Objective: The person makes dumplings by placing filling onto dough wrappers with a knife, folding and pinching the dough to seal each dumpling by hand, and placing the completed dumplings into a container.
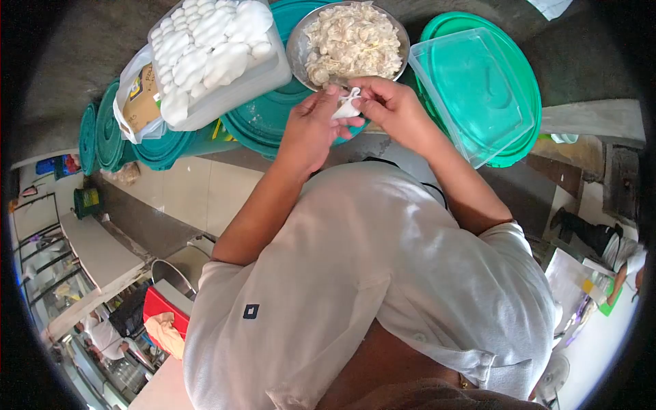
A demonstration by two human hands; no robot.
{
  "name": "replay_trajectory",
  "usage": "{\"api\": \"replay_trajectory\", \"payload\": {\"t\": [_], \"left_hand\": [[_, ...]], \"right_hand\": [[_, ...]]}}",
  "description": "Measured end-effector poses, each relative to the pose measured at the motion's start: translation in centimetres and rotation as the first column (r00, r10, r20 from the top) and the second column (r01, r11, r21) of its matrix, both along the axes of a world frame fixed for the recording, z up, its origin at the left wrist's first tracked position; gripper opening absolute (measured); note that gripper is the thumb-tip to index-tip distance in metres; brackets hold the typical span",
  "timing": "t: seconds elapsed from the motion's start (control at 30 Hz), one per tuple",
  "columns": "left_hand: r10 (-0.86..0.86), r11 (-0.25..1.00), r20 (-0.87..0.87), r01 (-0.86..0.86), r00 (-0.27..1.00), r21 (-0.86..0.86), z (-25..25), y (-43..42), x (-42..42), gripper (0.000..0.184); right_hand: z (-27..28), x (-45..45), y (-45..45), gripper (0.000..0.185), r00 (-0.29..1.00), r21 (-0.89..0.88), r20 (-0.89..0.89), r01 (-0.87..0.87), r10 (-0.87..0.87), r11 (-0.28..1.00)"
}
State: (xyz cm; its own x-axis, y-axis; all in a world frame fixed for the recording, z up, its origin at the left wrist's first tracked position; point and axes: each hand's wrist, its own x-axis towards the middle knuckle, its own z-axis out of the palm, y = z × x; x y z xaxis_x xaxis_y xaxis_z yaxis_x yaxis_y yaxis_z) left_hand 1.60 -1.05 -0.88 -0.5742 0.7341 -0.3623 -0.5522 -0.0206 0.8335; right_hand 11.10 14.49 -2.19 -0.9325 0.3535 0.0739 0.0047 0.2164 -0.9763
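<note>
Teal-lidded tubs [261,126] stand in a row across the work area. Fingers of the left hand [307,130] and right hand [400,109] are closed, gripping one small white dough piece [347,108] just beside a metal bowl [295,58] of pale, flaky food [354,42]. Left of the bowl, a plastic container [242,96] holds smooth white pieces [205,44]; right, a clear plastic lid [471,96] lies on a green lid [526,102].

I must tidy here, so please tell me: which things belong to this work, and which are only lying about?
Seem in use: white piece; bowl of pale food; box of white pieces.

Seem just lying about: clear plastic lid; brown pack; orange cloth.
</note>
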Motion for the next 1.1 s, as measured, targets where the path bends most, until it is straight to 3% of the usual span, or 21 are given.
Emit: {"api": "replay_trajectory", "payload": {"t": [0.1,0.2,0.27,0.37,0.5,0.57,0.67,0.87,1.0,1.1], "left_hand": [[-0.058,0.997,-0.021,0.059,0.998,0.044,-0.4,-0.2,-0.1,0.040],[-0.013,0.998,-0.008,0.014,1.000,0.066,0.0,0.1,0.3,0.032],[0.014,1.000,-0.109,-0.014,0.994,0.004,0.0,0.2,0.5,0.024],[-0.025,0.995,-0.189,0.007,0.982,-0.098,-0.3,0.1,0.4,0.022],[-0.021,0.989,-0.196,-0.009,0.980,-0.147,-0.2,0.0,0.5,0.022],[-0.033,0.992,-0.203,0.007,0.979,-0.129,-0.3,-0.1,0.4,0.022],[-0.050,0.992,-0.206,0.024,0.977,-0.127,-0.8,-0.1,0.2,0.022],[0.035,0.998,-0.091,-0.039,0.995,-0.043,-0.9,0.1,0.3,0.022],[-0.018,0.991,-0.175,-0.005,0.984,-0.130,-0.4,0.3,0.3,0.021],[-0.056,0.984,-0.228,0.015,0.972,-0.179,-0.2,0.2,0.1,0.021]], "right_hand": [[-0.2,0.1,0.0,0.012,0.999,-0.048,-0.010,-0.044,0.044,0.998],[-1.1,0.0,-0.1,0.012,0.999,0.110,-0.045,0.032,-0.027,0.993],[-1.2,0.1,-0.2,0.011,0.988,0.264,-0.150,0.072,-0.033,0.962],[-1.1,0.4,0.0,0.011,0.987,0.349,-0.144,-0.019,0.073,0.937],[-0.4,0.5,-0.6,0.012,0.985,0.327,-0.174,0.041,0.018,0.944],[-0.1,0.5,-0.7,0.011,0.999,0.027,0.033,-0.007,0.006,1.000],[-0.7,0.5,-0.5,0.011,0.995,0.143,-0.085,-0.029,0.042,0.989],[-1.4,0.4,0.1,0.012,0.991,0.291,-0.129,0.011,0.028,0.957],[-0.4,0.7,-0.2,0.011,0.988,0.310,-0.137,-0.021,0.067,0.951],[0.2,0.7,-0.5,0.011,1.000,0.182,0.023,-0.022,0.019,0.983]]}}
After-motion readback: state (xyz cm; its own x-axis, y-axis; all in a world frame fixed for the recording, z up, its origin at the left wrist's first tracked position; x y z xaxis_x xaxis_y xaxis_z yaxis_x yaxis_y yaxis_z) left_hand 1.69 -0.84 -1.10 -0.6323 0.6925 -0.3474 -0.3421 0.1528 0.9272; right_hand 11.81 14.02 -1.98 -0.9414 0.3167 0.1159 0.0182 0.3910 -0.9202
